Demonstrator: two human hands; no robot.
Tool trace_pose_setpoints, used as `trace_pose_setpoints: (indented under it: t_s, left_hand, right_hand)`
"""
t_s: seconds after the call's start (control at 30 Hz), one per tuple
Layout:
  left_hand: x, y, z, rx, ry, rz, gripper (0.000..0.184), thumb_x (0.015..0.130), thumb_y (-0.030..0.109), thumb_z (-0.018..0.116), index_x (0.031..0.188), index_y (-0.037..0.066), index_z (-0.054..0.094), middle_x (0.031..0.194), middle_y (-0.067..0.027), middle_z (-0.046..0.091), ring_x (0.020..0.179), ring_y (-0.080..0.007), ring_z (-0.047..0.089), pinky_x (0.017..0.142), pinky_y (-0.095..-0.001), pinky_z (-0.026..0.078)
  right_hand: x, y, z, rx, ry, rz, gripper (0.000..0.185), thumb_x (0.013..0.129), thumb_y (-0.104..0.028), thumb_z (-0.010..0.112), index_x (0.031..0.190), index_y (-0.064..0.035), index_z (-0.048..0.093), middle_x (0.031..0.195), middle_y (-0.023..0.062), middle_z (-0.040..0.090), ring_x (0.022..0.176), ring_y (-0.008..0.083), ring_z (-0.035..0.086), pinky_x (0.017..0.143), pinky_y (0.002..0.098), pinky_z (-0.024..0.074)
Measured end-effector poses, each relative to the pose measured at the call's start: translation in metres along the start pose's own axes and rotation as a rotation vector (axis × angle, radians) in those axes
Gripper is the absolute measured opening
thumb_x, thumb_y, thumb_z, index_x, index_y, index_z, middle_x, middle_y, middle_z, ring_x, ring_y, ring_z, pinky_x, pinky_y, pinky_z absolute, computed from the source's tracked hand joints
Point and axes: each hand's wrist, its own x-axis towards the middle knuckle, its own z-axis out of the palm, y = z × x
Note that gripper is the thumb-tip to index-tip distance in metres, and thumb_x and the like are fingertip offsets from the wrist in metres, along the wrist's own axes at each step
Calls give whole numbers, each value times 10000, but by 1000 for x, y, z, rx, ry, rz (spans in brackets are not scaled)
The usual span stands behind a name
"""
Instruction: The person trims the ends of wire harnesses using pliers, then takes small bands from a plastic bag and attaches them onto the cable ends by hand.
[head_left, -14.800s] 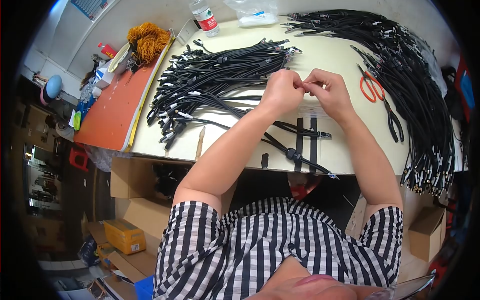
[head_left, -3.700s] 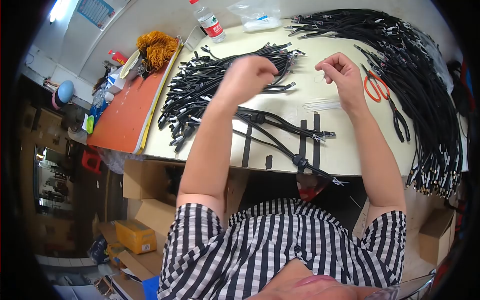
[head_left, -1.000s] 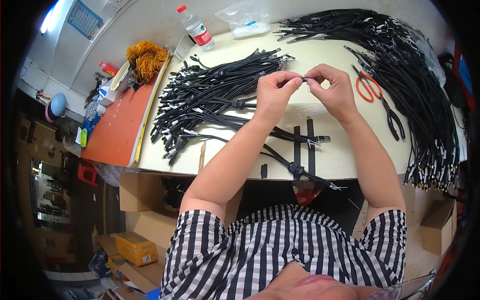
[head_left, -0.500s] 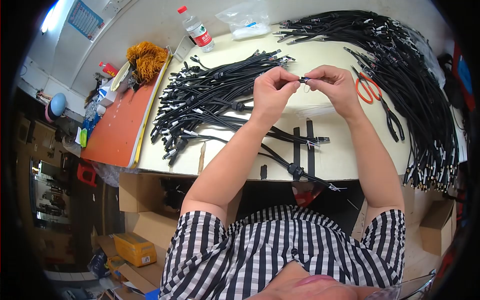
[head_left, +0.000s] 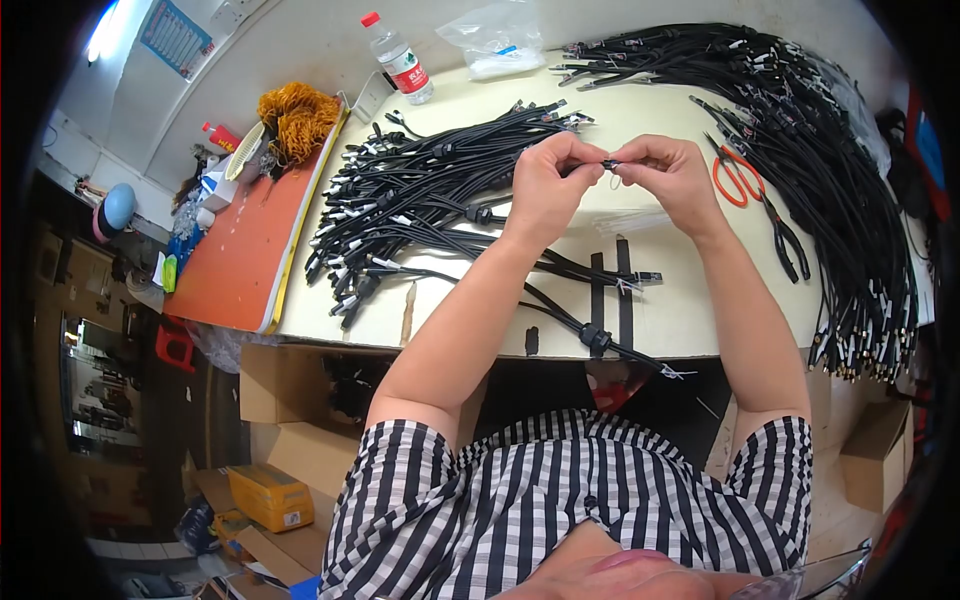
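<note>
My left hand (head_left: 548, 188) and my right hand (head_left: 672, 180) meet over the table, both closed in a pinch. Between their fingertips is a small black piece (head_left: 609, 164), perhaps a connector or cable end, mostly hidden by the fingers. A thin pale loop (head_left: 615, 182), like a cable tie, hangs just below it. Under the hands lie several thin clear-white strips (head_left: 630, 222). To the left, a pile of black cables (head_left: 420, 200) with white tags reaches behind my left hand. Nearer to me lies a black cable with a thick gland (head_left: 594, 338), its tip tied in white.
Orange-handled pliers (head_left: 738, 178) and black-handled pliers (head_left: 788, 245) lie right of my right hand. A big cable bundle (head_left: 850, 220) curves along the right side. At the back stand a water bottle (head_left: 402, 65) and a plastic bag (head_left: 495, 45). An orange board (head_left: 240, 250) is at left.
Both hands stay pinched together at nearly the same spot, with slight finger movement around the small black piece. The whole view has shifted very slightly.
</note>
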Motion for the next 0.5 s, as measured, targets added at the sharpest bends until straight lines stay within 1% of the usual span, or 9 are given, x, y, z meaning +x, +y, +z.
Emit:
trace_pose_setpoints:
  t_s: [0.1, 0.23, 0.27, 0.33, 0.5]
  left_hand:
    - [0, -1, -3, 46, -19, -13, 54, 802, -48, 677, 826, -9, 649, 753, -19, 660, 667, -52, 571, 576, -213, 435]
    - [-1, 1, -1, 88, 15, 38, 43, 794, -43, 677, 801, -11, 649, 720, -15, 647, 646, -46, 554, 568, -213, 428]
    - [-1, 1, 0, 110, 19, 70, 40, 791, -41, 677, 794, -12, 649, 705, -15, 641, 638, -43, 547, 565, -213, 425]
    - [-1, 0, 1, 107, 20, 69, 36, 790, -38, 676, 792, -13, 651, 694, -14, 635, 631, -42, 542, 561, -212, 423]
    - [-1, 3, 2, 143, 46, 101, 25, 789, -31, 674, 789, -14, 655, 676, -12, 627, 618, -40, 535, 549, -212, 413]
  right_hand:
    - [-1, -1, 4, 17, 1, 0, 125, 824, 14, 684, 946, 22, 708, 831, 43, 681, 747, 85, 599, 698, 216, 483]
    - [0, -2, 4, 17, -9, 17, 127, 854, -18, 661, 968, 27, 696, 838, 47, 680, 749, 87, 601, 702, 218, 485]
    - [0, -1, 4, 18, -9, 17, 127, 854, -18, 661, 968, 27, 696, 838, 47, 680, 749, 87, 601, 702, 218, 485]
    - [-1, 1, 3, 29, -13, 11, 119, 869, -36, 647, 960, 28, 690, 830, 46, 674, 748, 89, 601, 701, 220, 487]
    - [-1, -3, 8, 49, 19, 28, 107, 868, -30, 638, 947, 25, 684, 814, 40, 664, 735, 82, 588, 691, 215, 478]
